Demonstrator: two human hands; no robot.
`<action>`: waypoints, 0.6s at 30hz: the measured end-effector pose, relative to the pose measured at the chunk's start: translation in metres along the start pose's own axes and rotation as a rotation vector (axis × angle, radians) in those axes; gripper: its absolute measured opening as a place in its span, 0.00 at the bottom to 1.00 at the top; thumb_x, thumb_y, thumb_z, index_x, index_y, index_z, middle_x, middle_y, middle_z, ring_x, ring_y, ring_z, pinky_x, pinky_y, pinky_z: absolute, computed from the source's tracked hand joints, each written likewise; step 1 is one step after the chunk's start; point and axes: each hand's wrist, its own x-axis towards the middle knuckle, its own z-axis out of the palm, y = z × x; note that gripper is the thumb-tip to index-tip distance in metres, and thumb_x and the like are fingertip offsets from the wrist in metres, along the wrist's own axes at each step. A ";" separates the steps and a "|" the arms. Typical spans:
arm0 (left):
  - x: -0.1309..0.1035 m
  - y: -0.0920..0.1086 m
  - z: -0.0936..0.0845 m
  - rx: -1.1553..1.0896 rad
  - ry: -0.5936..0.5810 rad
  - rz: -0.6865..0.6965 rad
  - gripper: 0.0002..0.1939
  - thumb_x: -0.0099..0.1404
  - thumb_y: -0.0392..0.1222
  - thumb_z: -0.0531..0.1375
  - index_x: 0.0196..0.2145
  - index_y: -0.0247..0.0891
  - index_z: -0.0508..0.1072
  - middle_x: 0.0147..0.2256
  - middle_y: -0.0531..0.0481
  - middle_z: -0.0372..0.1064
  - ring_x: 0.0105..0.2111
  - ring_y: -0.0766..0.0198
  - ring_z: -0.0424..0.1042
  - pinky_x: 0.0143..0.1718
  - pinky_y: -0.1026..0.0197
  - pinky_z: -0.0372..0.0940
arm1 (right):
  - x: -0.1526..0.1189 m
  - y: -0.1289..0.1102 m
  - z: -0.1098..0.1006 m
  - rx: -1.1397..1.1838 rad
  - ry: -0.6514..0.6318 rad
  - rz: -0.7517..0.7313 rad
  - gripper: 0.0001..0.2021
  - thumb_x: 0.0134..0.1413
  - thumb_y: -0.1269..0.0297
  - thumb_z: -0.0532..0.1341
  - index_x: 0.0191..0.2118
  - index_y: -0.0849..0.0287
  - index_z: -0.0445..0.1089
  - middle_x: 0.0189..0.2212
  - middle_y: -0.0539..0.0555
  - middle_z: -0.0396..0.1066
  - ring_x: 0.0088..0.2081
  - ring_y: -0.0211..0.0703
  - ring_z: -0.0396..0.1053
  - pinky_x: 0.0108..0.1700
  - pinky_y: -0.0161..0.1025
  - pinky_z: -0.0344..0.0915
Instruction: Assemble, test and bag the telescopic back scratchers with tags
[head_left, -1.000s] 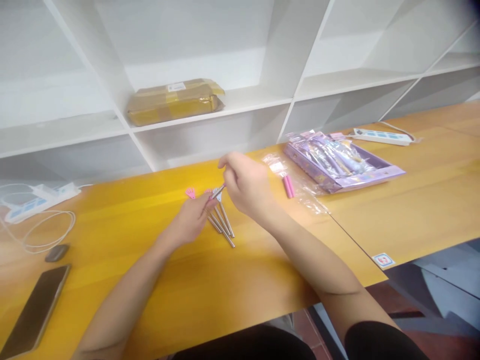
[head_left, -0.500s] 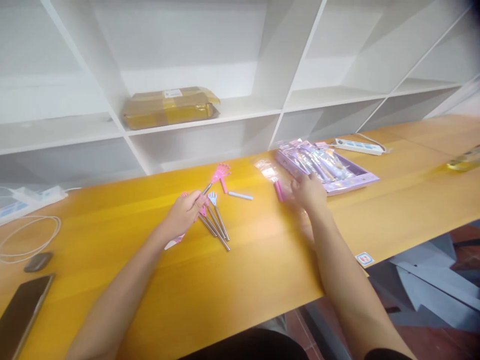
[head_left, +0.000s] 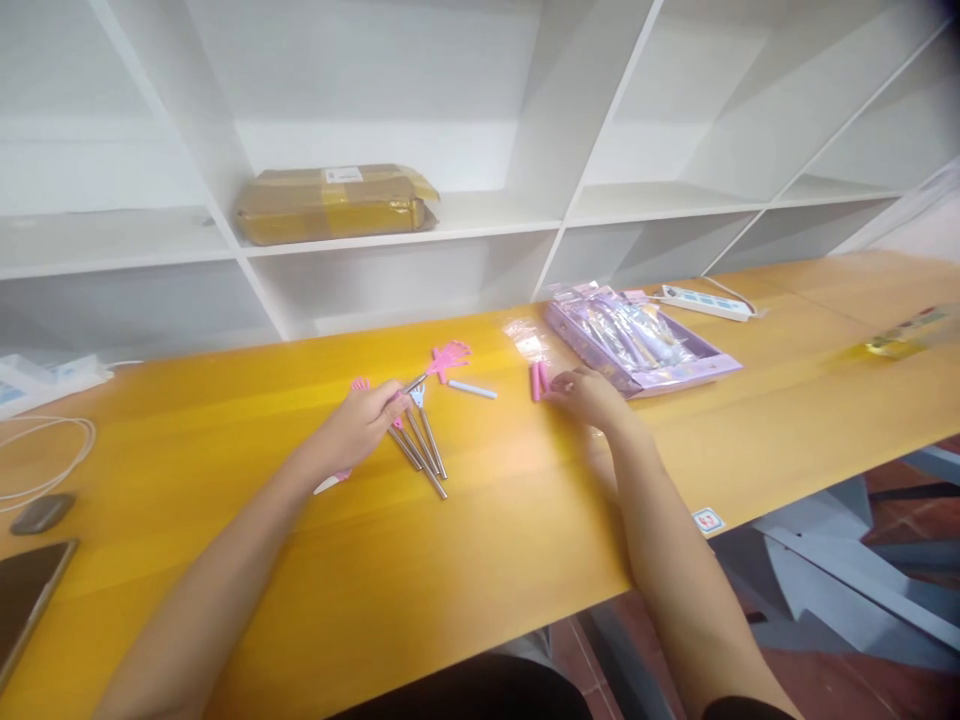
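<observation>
My left hand [head_left: 367, 420] is closed around the metal rod of a pink back scratcher [head_left: 450, 357], its hand-shaped head pointing right. Beneath that hand lie several metal-rod back scratchers, among them one with a light blue head [head_left: 418, 395]. To the right, the bent fingers of my right hand [head_left: 589, 395] pinch the near end of one of two pink handle sleeves [head_left: 535, 382] lying side by side on the table. A light blue sleeve [head_left: 472, 389] lies between the hands, and another pink sleeve [head_left: 439, 367] is partly covered by the pink head.
Behind my right hand sits a purple box [head_left: 686, 375] of plastic-wrapped items, with a clear wrapper [head_left: 527, 342] beside it. Power strips [head_left: 705, 302], a phone [head_left: 30, 600] and a cable lie on the table [head_left: 480, 560]. A taped parcel [head_left: 337, 205] rests on the shelf.
My right hand has moved left from the box edge to the pink sleeves, its fingers closing at one. The left hand still holds the pink back scratcher. The view has shifted slightly.
</observation>
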 end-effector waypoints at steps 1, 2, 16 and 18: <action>0.000 0.001 0.000 0.001 -0.006 -0.001 0.22 0.79 0.59 0.49 0.39 0.42 0.74 0.31 0.50 0.72 0.25 0.62 0.67 0.27 0.61 0.61 | 0.000 0.000 0.001 0.000 -0.003 0.004 0.15 0.61 0.55 0.69 0.47 0.61 0.81 0.44 0.63 0.78 0.51 0.55 0.72 0.56 0.43 0.65; -0.001 0.002 0.000 0.003 -0.012 0.002 0.22 0.78 0.60 0.50 0.39 0.43 0.74 0.31 0.51 0.71 0.25 0.61 0.67 0.27 0.60 0.60 | 0.001 0.000 0.001 0.000 -0.007 0.007 0.16 0.59 0.54 0.70 0.47 0.60 0.81 0.44 0.63 0.78 0.52 0.55 0.72 0.56 0.43 0.65; -0.001 0.005 0.000 -0.030 -0.018 -0.022 0.21 0.77 0.59 0.53 0.40 0.43 0.76 0.29 0.51 0.71 0.22 0.62 0.66 0.24 0.60 0.58 | 0.005 0.004 0.014 0.001 0.021 -0.047 0.10 0.60 0.66 0.65 0.46 0.59 0.81 0.45 0.59 0.78 0.44 0.47 0.75 0.53 0.39 0.68; -0.001 0.005 0.000 -0.025 -0.029 -0.028 0.21 0.77 0.59 0.52 0.41 0.43 0.77 0.30 0.51 0.71 0.23 0.62 0.66 0.25 0.61 0.58 | 0.007 0.006 0.018 -0.013 0.057 -0.058 0.14 0.61 0.64 0.64 0.50 0.59 0.80 0.48 0.61 0.77 0.47 0.50 0.75 0.56 0.41 0.69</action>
